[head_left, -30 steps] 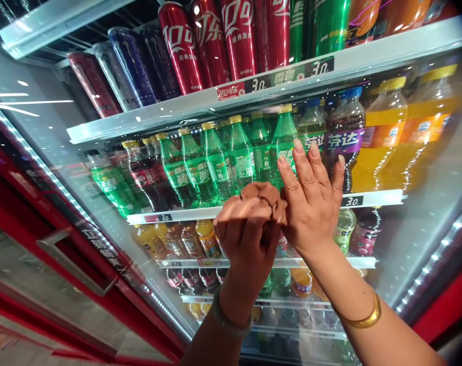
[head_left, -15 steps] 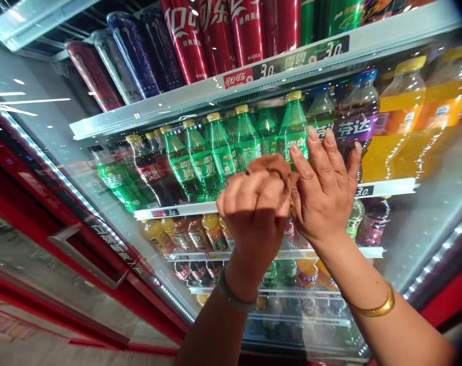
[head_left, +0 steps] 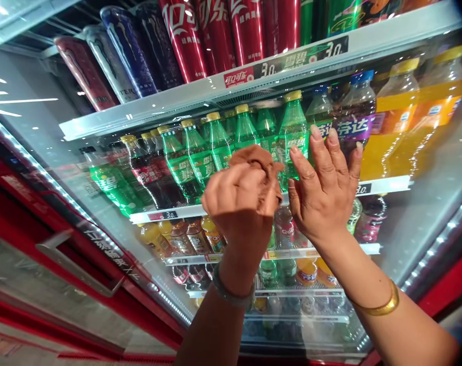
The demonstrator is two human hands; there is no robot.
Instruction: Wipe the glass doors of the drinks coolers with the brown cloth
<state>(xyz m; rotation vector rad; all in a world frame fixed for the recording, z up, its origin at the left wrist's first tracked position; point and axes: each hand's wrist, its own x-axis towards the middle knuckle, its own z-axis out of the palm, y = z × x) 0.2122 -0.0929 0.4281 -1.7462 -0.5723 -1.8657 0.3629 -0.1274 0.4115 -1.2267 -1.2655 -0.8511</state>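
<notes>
My left hand [head_left: 236, 195] is closed around a crumpled brown cloth [head_left: 256, 154], which bulges out past the fingers. It hovers before the middle row of green soda bottles [head_left: 185, 165]. To its right, my right hand [head_left: 326, 195] is raised with fingers spread and palm turned forward, nothing in it. Behind its fingertips are a bottle with a purple label [head_left: 355, 127] and a green bottle [head_left: 295, 129]. Whether the palm rests on a clear pane, I cannot tell. A gap separates the two hands.
Shelves of a lit drinks cooler fill the view. Red cans [head_left: 215, 40] and dark blue cans [head_left: 127, 51] stand on top, with orange drink bottles [head_left: 393, 114] at right. A price-tag shelf edge [head_left: 277, 68] runs across. A red door frame with a metal handle [head_left: 78, 264] is at left.
My left hand has shifted left with the cloth, away from my right hand, opening a gap. My right hand stays nearly in place. The view has shifted slightly.
</notes>
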